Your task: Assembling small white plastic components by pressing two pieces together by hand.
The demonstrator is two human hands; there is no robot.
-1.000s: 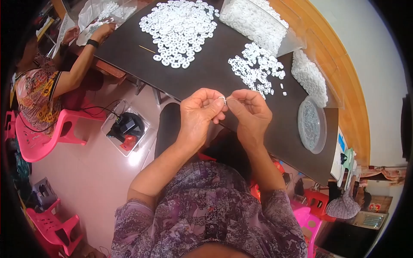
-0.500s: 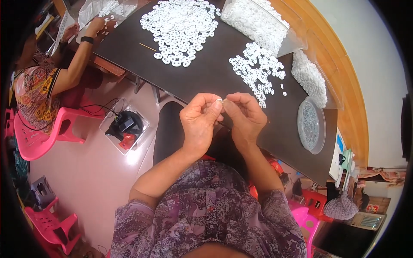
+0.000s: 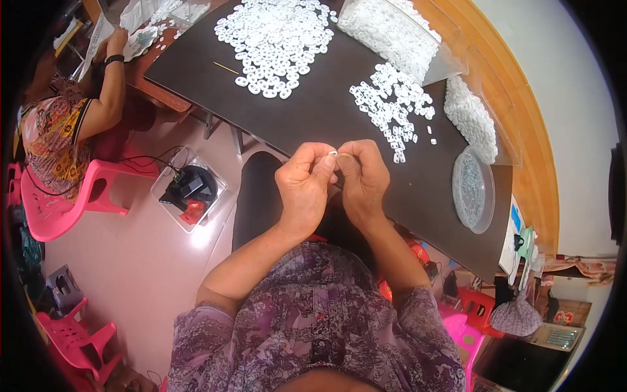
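Over the dark table [image 3: 339,111], both hands' grips pinch one tiny white ring [image 3: 332,153].

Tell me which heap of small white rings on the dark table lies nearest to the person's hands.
The smaller loose heap, just beyond the right hand. The big heap lies farther off to the left, and the other rings sit in clear trays at the far edge.

Both hands, left hand [image 3: 304,186] & right hand [image 3: 362,179], pulled back toward tabletop [image 3: 326,111] near edge, pressed closer together. Co-worker's hand [image 3: 117,42] shifted along far-left corner.
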